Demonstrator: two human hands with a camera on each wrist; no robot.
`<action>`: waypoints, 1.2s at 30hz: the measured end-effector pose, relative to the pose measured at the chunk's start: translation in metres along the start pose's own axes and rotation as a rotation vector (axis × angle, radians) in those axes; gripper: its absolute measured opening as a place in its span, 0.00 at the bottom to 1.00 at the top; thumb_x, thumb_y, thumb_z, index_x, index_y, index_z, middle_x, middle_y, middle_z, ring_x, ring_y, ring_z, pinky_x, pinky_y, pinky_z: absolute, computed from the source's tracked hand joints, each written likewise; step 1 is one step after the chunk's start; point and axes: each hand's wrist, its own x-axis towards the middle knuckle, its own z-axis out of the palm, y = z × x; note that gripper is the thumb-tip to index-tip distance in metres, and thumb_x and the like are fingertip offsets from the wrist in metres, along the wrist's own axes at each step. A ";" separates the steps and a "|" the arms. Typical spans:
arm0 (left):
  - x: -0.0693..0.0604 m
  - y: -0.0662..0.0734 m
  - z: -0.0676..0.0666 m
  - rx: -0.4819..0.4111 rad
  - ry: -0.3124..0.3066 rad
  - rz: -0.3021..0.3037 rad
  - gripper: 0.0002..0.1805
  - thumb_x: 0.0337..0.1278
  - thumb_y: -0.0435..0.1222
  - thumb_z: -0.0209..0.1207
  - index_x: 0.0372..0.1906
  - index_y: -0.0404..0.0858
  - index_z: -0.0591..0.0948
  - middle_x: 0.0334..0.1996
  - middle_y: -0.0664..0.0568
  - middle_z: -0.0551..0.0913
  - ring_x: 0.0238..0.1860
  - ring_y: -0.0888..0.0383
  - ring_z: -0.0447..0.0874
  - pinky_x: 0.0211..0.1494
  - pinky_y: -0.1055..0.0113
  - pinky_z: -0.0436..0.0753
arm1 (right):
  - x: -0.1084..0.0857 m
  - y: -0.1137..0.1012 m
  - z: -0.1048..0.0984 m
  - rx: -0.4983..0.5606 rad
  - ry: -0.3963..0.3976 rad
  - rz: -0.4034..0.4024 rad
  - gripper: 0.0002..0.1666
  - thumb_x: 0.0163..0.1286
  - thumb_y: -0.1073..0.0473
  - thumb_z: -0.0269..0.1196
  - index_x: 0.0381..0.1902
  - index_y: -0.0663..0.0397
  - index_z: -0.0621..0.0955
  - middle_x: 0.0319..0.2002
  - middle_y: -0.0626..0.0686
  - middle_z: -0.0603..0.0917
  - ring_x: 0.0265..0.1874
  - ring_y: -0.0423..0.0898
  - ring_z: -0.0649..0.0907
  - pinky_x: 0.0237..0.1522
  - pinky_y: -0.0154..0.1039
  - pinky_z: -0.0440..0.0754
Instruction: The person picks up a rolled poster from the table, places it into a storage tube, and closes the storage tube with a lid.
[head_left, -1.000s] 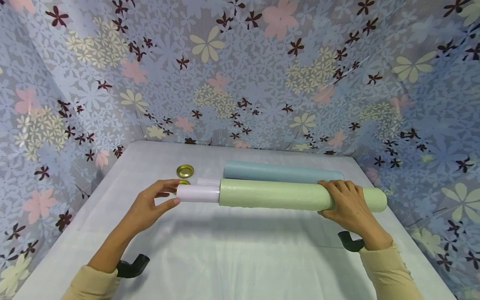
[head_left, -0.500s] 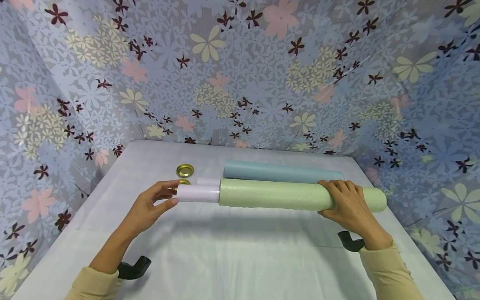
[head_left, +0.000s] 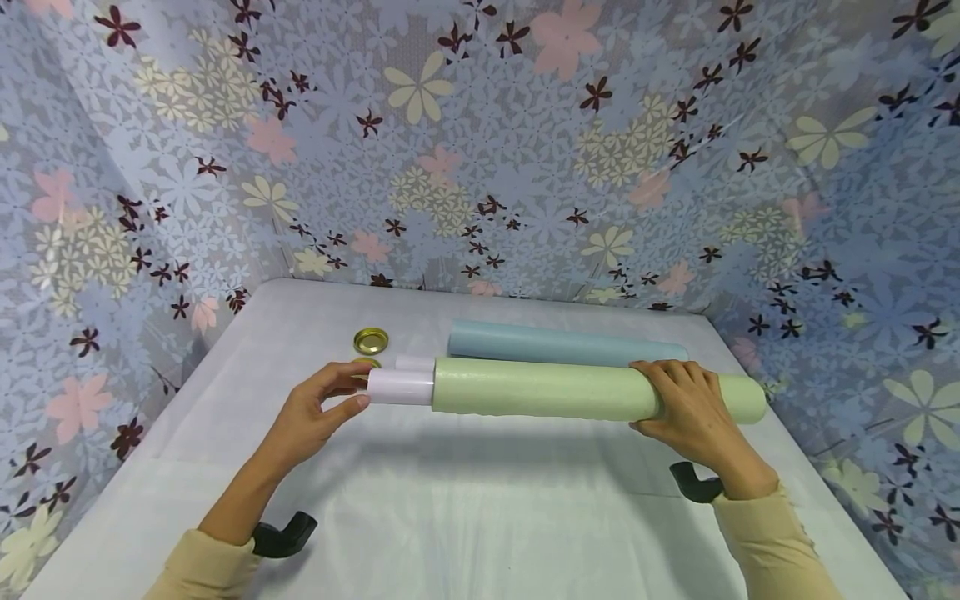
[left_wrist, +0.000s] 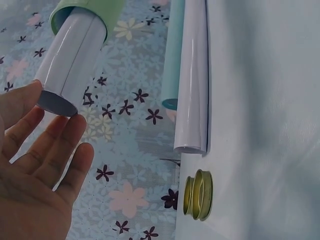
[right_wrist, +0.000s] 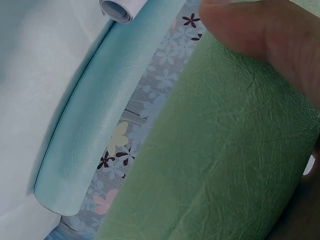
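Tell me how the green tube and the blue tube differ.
The green tube is gripped by the right hand; the blue tube lies on the table. The green tube has a white roll poking out one end; the blue tube has another white roll beside it. Both are long and round.

White table (head_left: 480,517), long pieces and lids on it
Toward the far side, I see a blue tube (head_left: 562,342) lying lengthwise, a white roll (left_wrist: 192,85) beside it on the nearer side, and two gold lids (head_left: 371,341) just past the roll's left end.
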 end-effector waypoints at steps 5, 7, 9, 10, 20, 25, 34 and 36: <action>0.002 0.004 0.005 0.011 0.006 -0.015 0.22 0.58 0.36 0.61 0.59 0.45 0.75 0.54 0.52 0.79 0.50 0.60 0.81 0.56 0.71 0.77 | 0.001 -0.002 0.001 -0.002 0.003 -0.002 0.49 0.39 0.54 0.78 0.61 0.48 0.70 0.48 0.60 0.76 0.48 0.62 0.71 0.49 0.61 0.63; 0.002 0.005 0.007 0.013 0.004 -0.022 0.22 0.58 0.37 0.61 0.59 0.44 0.75 0.54 0.52 0.79 0.50 0.57 0.81 0.56 0.72 0.77 | 0.001 -0.002 0.001 0.000 0.005 -0.003 0.49 0.39 0.54 0.78 0.61 0.48 0.71 0.48 0.60 0.76 0.48 0.62 0.71 0.49 0.61 0.63; 0.003 0.007 0.009 0.010 0.001 -0.021 0.23 0.58 0.37 0.62 0.59 0.44 0.75 0.54 0.51 0.79 0.51 0.56 0.81 0.57 0.72 0.77 | 0.002 -0.003 0.001 0.001 0.007 -0.005 0.49 0.39 0.54 0.78 0.61 0.48 0.71 0.48 0.60 0.76 0.48 0.62 0.71 0.49 0.61 0.63; 0.004 0.007 0.010 0.007 -0.001 -0.018 0.23 0.58 0.37 0.62 0.59 0.45 0.75 0.54 0.51 0.79 0.51 0.56 0.81 0.57 0.72 0.77 | 0.002 -0.003 0.001 0.002 0.009 -0.007 0.49 0.39 0.54 0.78 0.61 0.48 0.71 0.48 0.60 0.76 0.48 0.62 0.71 0.49 0.61 0.63; 0.009 0.010 0.024 -0.059 -0.014 0.014 0.22 0.57 0.36 0.62 0.58 0.43 0.76 0.53 0.48 0.78 0.51 0.52 0.82 0.56 0.61 0.79 | 0.002 -0.006 0.002 0.004 0.017 -0.011 0.49 0.37 0.54 0.78 0.61 0.48 0.71 0.48 0.59 0.76 0.47 0.61 0.71 0.49 0.61 0.63; 0.011 0.011 0.030 -0.071 -0.023 0.002 0.22 0.57 0.37 0.62 0.58 0.42 0.76 0.53 0.51 0.79 0.51 0.50 0.82 0.56 0.57 0.79 | 0.002 -0.007 0.003 0.003 0.016 -0.007 0.49 0.38 0.54 0.78 0.60 0.48 0.71 0.47 0.58 0.76 0.47 0.60 0.72 0.49 0.61 0.63; 0.015 0.015 0.040 -0.090 -0.028 -0.004 0.20 0.57 0.38 0.63 0.55 0.42 0.78 0.51 0.51 0.81 0.51 0.47 0.82 0.57 0.51 0.78 | 0.003 -0.008 0.004 0.009 0.014 -0.011 0.49 0.37 0.54 0.79 0.61 0.48 0.71 0.48 0.59 0.76 0.48 0.61 0.71 0.50 0.61 0.63; 0.016 0.015 0.043 -0.088 -0.029 0.000 0.19 0.57 0.38 0.63 0.55 0.42 0.78 0.51 0.51 0.81 0.51 0.49 0.82 0.57 0.51 0.78 | 0.003 -0.008 0.004 0.009 0.012 -0.013 0.49 0.37 0.54 0.79 0.61 0.48 0.71 0.48 0.59 0.76 0.48 0.61 0.71 0.50 0.61 0.63</action>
